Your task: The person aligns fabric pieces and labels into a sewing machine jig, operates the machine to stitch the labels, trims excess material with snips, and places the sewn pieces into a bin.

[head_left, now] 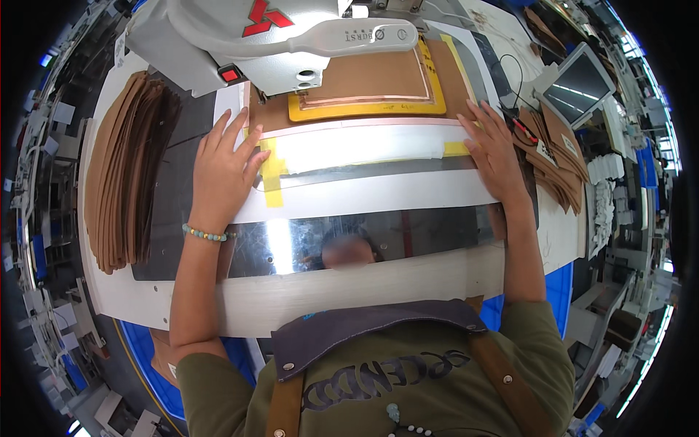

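Note:
Brown fabric (364,76) lies under a yellow template frame (368,111) beside the head of a grey machine (218,40). In front of it are a white sheet (378,193) and a clear template strip with yellow tape (274,178). My left hand (226,164) rests with fingers spread at the left edge of this layered piece, by the tape. At its right edge my right hand (494,160) lies with fingers apart on the layers. Neither hand appears to grip anything.
A thick row of brown pieces (127,171) lies at the left. At the right are more brown pieces (553,167), a tilted screen (575,84) and cables. Blue bins (557,291) sit below the worktable (364,306). The machine overhangs the back.

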The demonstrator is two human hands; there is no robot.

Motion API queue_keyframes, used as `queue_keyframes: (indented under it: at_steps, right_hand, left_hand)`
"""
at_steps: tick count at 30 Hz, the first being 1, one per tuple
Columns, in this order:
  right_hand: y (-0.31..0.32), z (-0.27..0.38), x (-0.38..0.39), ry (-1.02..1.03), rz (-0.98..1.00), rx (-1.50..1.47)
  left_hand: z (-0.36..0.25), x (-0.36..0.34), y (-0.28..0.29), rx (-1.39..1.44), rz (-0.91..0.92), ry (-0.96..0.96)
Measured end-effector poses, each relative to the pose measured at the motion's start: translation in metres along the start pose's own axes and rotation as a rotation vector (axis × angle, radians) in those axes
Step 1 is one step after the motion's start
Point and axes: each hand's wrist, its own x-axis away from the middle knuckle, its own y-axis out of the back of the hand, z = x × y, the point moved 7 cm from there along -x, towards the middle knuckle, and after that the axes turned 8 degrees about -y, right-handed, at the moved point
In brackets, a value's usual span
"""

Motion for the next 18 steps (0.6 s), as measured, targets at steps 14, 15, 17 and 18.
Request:
queue_keyframes:
  at_steps: [14, 15, 17, 18]
  right_hand:
    - [-0.002, -0.005, 0.000, 0.021, -0.076, 0.008]
    - [-0.002, -0.005, 0.000, 0.028, -0.078, -0.001]
    - [-0.001, -0.003, 0.000, 0.059, -0.098, -0.014]
    - [-0.003, -0.005, -0.001, 0.024, -0.091, 0.006]
  left_hand:
    - [0.004, 0.001, -0.008, 0.099, 0.057, 0.038]
    - [0.005, 0.002, -0.009, 0.111, 0.056, 0.042]
    - [0.006, 0.003, -0.006, 0.129, 0.049, 0.034]
    - [0.006, 0.003, -0.001, 0.104, 0.049, 0.018]
